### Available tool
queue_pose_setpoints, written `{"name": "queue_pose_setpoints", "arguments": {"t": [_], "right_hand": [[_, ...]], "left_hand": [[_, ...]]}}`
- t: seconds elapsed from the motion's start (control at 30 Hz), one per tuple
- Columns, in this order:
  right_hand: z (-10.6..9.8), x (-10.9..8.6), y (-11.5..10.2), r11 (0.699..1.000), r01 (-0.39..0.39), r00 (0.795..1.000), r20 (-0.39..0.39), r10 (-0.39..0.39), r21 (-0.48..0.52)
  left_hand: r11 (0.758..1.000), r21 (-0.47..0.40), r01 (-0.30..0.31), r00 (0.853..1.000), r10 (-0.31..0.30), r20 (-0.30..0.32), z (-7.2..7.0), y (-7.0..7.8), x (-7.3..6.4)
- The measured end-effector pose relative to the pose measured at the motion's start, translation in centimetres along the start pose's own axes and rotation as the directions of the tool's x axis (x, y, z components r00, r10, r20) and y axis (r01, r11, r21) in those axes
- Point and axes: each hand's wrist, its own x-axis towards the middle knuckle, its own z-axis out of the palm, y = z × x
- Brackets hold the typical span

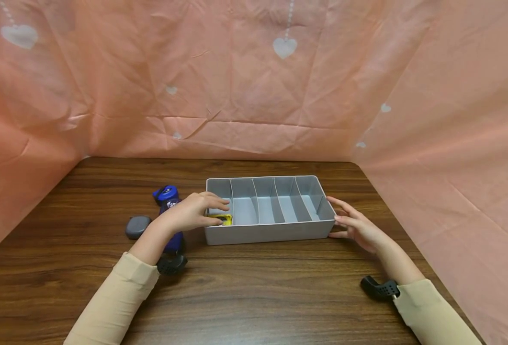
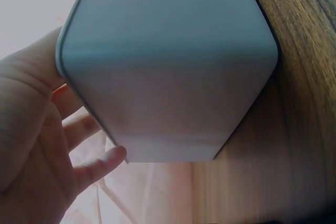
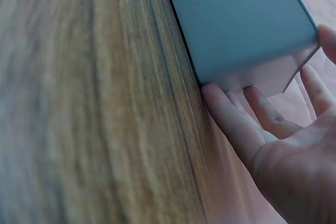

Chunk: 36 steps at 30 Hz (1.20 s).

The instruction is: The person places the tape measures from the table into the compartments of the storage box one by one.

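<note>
A long grey divider box (image 1: 268,233) with several compartments in a row lies on the table. In its leftmost compartment sits a yellow and black tape measure (image 1: 226,218), partly covered by my left hand (image 1: 195,211). That hand reaches over the left end, thumb and fingers apart; in the left wrist view its little finger is at the rim of the box (image 2: 168,93). My right hand (image 1: 361,230) touches the right end with fingers spread, one low near the table, as the right wrist view shows. The tape measure is hidden from both wrist cameras.
Left of the box lie a blue tape measure (image 1: 167,192), a dark blue item (image 1: 174,243) partly hidden by my left forearm, and a rounded grey case-like thing (image 1: 138,226). A pink cloth with hearts (image 1: 254,96) surrounds the wooden table (image 1: 254,292) at back and sides.
</note>
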Motion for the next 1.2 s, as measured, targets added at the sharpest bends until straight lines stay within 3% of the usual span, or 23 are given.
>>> {"name": "queue_pose_setpoints", "arguments": {"t": [0.17,0.37,0.63,0.9,1.2], "right_hand": [[0.0,0.0,0.1,1.000,0.007,1.000,0.003,-0.007,-0.008],[-0.1,0.1,0.1,1.000,0.008,1.000,0.010,-0.008,-0.006],[0.0,0.0,0.0,1.000,0.006,1.000,0.009,-0.006,0.001],[-0.1,0.0,0.1,1.000,0.009,1.000,0.012,-0.009,0.004],[-0.1,0.0,0.1,1.000,0.005,1.000,0.006,-0.005,0.007]], "left_hand": [[0.998,0.059,0.001,1.000,0.000,-0.025,-0.2,0.2,-0.2],[0.993,0.101,0.056,0.998,-0.053,-0.031,-0.6,0.5,-0.5],[0.990,0.090,0.106,0.994,-0.104,-0.027,-1.0,1.0,-0.6],[0.990,0.102,0.093,0.994,-0.088,-0.060,-1.4,1.2,-0.8],[0.982,0.141,0.123,0.988,-0.107,-0.113,-1.9,1.3,-1.2]]}}
